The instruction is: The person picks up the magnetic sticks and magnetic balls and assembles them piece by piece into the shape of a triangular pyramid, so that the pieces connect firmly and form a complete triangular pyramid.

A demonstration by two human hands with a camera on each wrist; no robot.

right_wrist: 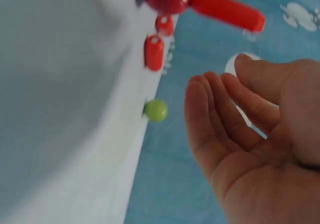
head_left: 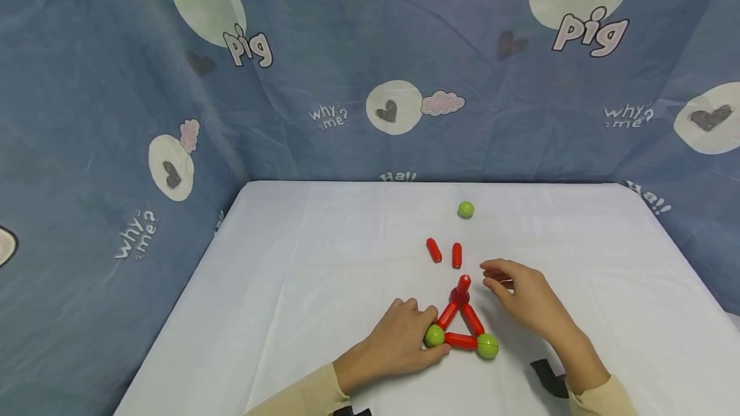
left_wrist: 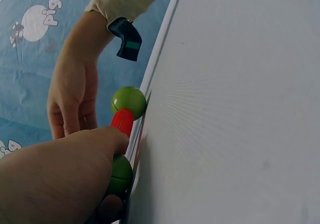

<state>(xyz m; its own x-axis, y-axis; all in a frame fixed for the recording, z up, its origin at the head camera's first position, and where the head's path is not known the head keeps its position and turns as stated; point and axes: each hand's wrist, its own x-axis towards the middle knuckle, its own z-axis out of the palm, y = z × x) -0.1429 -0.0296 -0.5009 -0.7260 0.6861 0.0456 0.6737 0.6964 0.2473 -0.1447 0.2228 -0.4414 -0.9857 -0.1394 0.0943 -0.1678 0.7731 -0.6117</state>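
Note:
A triangle of red rods (head_left: pixel 460 340) lies flat on the white table (head_left: pixel 324 275), with green balls at its two near corners and a dark red ball (head_left: pixel 459 296) at the far corner. A short red rod (head_left: pixel 464 284) stands up on that red ball. My left hand (head_left: pixel 405 339) pinches the left green ball (head_left: pixel 434 336) (left_wrist: pixel 119 175). The right green ball (head_left: pixel 487 345) (left_wrist: pixel 129 101) is untouched. My right hand (head_left: pixel 523 294) (right_wrist: pixel 250 129) hovers just right of the upright rod, fingers loosely curled, holding nothing.
Two loose red rods (head_left: pixel 433 250) (head_left: pixel 457 255) (right_wrist: pixel 153 52) lie beyond the triangle, and a loose green ball (head_left: pixel 465 210) (right_wrist: pixel 156 110) sits farther back. Blue printed cloth (head_left: pixel 370 63) hangs behind and to both sides of the table.

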